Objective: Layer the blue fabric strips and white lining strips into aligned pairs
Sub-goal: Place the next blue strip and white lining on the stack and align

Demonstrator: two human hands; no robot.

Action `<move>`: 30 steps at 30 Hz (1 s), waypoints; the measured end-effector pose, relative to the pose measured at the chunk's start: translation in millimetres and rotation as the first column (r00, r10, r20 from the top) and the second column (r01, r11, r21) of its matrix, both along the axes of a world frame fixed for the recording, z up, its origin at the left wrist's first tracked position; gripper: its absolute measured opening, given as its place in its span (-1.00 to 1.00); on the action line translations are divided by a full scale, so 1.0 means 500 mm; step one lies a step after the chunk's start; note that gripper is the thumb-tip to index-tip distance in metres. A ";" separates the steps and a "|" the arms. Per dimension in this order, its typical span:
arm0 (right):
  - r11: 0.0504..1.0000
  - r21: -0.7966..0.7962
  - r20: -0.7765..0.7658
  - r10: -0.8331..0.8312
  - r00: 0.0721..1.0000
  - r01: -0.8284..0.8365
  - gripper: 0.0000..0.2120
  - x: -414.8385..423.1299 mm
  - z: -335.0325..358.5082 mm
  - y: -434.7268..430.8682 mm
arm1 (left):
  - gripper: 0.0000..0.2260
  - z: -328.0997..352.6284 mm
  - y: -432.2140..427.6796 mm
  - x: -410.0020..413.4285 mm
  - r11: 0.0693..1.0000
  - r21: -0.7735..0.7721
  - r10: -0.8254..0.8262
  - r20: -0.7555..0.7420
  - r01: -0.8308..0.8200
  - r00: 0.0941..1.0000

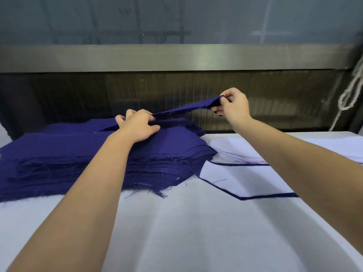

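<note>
Blue strip [184,110]: lifted taut off blue stack [88,154] for separation; one end pinched by right grip [233,104], other seemingly pinched by left grip [137,126], stack steadied beneath.

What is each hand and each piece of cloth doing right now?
Blue pile: stacked, edges frayed.
Blue strip: held above it, stretched out.
Left hand: holds the strip's left end, low over the pile.
Right hand: pinches its right end, raised.
White lining: flat on the table, blue edges showing.
</note>
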State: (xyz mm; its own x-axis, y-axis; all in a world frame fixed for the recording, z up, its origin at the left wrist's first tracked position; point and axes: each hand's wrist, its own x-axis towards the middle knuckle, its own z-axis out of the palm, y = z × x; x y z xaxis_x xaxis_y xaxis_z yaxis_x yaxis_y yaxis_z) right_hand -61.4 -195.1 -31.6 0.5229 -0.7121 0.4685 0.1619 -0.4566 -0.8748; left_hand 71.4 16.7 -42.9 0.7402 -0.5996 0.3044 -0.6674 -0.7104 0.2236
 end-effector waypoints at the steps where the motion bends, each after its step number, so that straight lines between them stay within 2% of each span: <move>1: 1.000 -0.005 0.002 -0.011 1.000 0.011 -0.74 -0.016 -0.004 -0.012 | -0.69 0.001 -0.004 -0.004 1.000 -0.010 -0.021 0.040 0.022 0.999; 7: 0.989 -0.106 -0.064 -0.112 0.992 0.105 -0.76 -0.119 -0.029 -0.087 | -0.79 0.003 -0.035 -0.051 0.945 -0.059 -0.300 0.224 0.321 0.927; 11: 0.946 -0.289 -0.222 -0.214 0.951 0.145 -0.74 -0.199 -0.055 -0.120 | -0.75 0.003 -0.061 -0.104 0.889 0.064 -0.450 0.315 0.454 0.836; 14: 0.938 -0.318 -0.291 -0.235 0.927 0.138 -0.76 -0.259 -0.070 -0.138 | -0.74 -0.011 -0.086 -0.154 0.844 0.165 -0.528 0.418 0.510 0.739; 18: 0.935 -0.317 -0.323 -0.262 0.910 0.157 -0.79 -0.334 -0.081 -0.159 | -0.73 -0.031 -0.106 -0.214 0.796 0.263 -0.592 0.527 0.545 0.610; 21: 0.929 -0.330 -0.360 -0.287 0.888 0.167 -0.77 -0.393 -0.089 -0.176 | -0.64 -0.046 -0.111 -0.249 0.733 0.285 -0.627 0.634 0.617 0.453; 30: 0.851 -0.465 -0.372 -0.438 0.818 0.245 -0.82 -0.500 -0.114 -0.211 | -0.45 -0.079 -0.110 -0.277 0.721 0.348 -0.630 0.690 0.599 0.357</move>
